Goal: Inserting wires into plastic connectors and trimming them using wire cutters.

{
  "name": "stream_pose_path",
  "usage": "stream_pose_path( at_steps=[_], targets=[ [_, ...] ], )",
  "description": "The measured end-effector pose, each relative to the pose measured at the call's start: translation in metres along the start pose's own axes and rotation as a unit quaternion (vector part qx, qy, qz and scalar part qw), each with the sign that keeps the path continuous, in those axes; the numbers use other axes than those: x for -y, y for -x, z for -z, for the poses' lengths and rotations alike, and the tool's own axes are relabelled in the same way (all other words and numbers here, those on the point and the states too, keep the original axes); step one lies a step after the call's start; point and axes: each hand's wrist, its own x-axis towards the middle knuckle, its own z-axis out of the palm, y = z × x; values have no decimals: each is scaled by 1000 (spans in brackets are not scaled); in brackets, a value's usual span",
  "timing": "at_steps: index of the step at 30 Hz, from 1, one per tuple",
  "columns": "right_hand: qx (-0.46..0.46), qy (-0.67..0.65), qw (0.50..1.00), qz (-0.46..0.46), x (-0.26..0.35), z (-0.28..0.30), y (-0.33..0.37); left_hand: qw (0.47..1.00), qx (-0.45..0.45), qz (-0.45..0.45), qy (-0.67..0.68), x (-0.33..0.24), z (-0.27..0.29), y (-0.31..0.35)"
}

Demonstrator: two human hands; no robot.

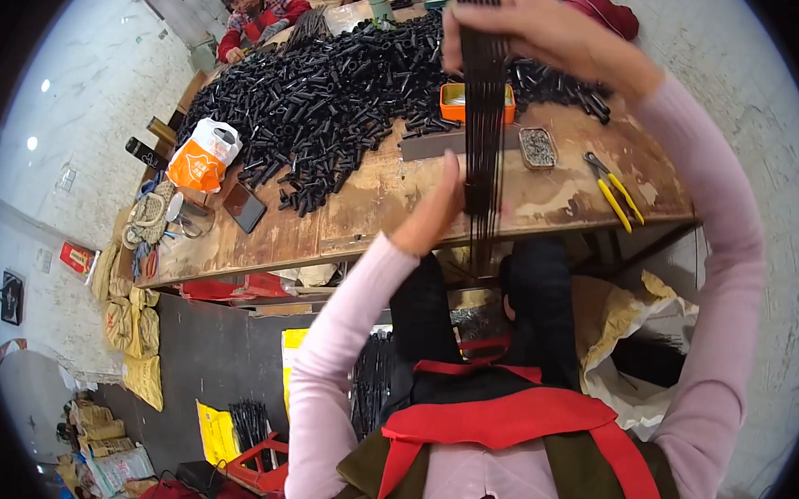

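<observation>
A bundle of long, thin black rods (486, 100) stands upright in front of me, above the near edge of the table. My right hand (542, 27) is closed round its upper end, with the fingers partly behind the rods. Lower down, my left hand (433, 206) grips the same bundle, its thumb pointing up along the side; its other fingers are mostly hidden. Just behind the rods sits an orange box (451, 108). A small clear tray of tiny metal parts (538, 148) lies to their right on the table.
A large heap of black tubular pieces (326, 101) covers much of the wooden table (347, 220). Yellow-handled pliers (619, 193) lie at right, a phone (244, 207) and plastic bag (204, 153) at left. Another person (258, 16) sits across. An open sack (625, 343) stands by my right leg.
</observation>
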Motion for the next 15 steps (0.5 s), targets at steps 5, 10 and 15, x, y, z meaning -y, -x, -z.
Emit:
stream_pose_path(
  at_steps=[5,10,15],
  targets=[
    [47,-77,996,-12,43,-10,1,991,-41,-97,87,-38,-109,85],
    [-299,564,701,316,50,-34,41,953,-219,-153,-144,-49,-79,85],
    [-47,795,479,369,4,-102,69,696,-313,-306,-570,-74,-65,83]
  ],
)
